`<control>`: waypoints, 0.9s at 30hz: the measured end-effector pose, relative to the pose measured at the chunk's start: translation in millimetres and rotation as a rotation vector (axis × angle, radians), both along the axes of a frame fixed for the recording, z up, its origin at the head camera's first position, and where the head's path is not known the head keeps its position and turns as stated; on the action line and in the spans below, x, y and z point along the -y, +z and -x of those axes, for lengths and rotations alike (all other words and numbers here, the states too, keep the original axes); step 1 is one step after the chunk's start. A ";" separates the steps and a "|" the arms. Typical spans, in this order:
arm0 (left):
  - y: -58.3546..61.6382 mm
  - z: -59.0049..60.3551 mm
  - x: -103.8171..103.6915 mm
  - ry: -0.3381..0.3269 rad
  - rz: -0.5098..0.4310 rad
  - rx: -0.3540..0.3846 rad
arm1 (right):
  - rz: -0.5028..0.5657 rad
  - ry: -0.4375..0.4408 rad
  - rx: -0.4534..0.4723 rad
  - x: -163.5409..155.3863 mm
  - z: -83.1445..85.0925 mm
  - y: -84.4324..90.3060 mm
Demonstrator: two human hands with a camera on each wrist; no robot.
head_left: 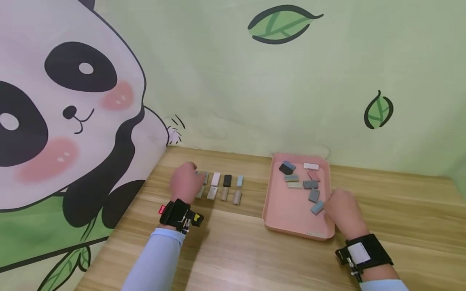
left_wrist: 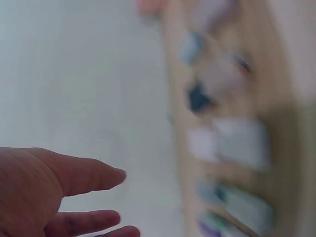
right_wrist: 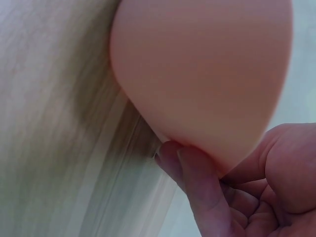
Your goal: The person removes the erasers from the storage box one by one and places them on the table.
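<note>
My left hand (head_left: 186,182) hovers by the left end of two rows of small eraser-like blocks on the table. In the left wrist view its thumb and fingers are extended and apart, with nothing between them. The rows include a white block (head_left: 215,179), a black block (head_left: 227,180) and a light blue block (head_left: 240,180); that wrist view is blurred. A pink tray (head_left: 280,214) holds several loose blocks in grey, blue, white, black and pink. At the tray's right side, my right hand (head_left: 344,210) pinches its rim (right_wrist: 212,123) between thumb and fingers.
The wooden table (head_left: 233,242) meets a green cloth backdrop (head_left: 218,81) printed with a panda and leaves. Inside the tray, a blue block (head_left: 317,207) lies close to the right hand. Each wrist wears a black strap with a camera.
</note>
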State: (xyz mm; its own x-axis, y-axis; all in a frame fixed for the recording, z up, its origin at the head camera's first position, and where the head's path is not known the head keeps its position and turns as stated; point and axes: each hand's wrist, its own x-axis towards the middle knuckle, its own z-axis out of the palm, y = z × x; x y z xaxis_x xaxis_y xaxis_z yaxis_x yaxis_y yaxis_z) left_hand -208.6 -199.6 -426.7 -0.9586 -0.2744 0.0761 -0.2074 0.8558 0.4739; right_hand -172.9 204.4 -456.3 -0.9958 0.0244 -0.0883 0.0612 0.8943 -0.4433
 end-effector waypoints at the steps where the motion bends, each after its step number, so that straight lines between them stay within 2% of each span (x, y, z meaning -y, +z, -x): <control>1: 6.0 0.5 -7.3 -0.015 -0.025 -0.019 | 0.006 -0.004 0.003 0.6 0.0 1.5; 5: 24.6 4.1 -38.2 -0.109 -0.111 -0.115 | 0.016 -0.012 0.014 1.8 0.4 3.7; 8: 33.1 6.6 -61.6 -0.188 -0.171 -0.154 | 0.017 -0.020 0.024 1.1 2.0 2.1; 12: 34.7 7.3 -92.7 -0.258 -0.248 -0.134 | 0.018 -0.029 0.041 -0.2 3.2 0.4; 19: 17.4 6.9 -134.6 -0.349 -0.286 -0.070 | 0.018 -0.042 0.062 -0.2 2.1 -0.2; 27: -9.5 3.6 -167.3 -0.361 -0.326 0.105 | 0.023 -0.055 0.066 0.4 4.0 -1.3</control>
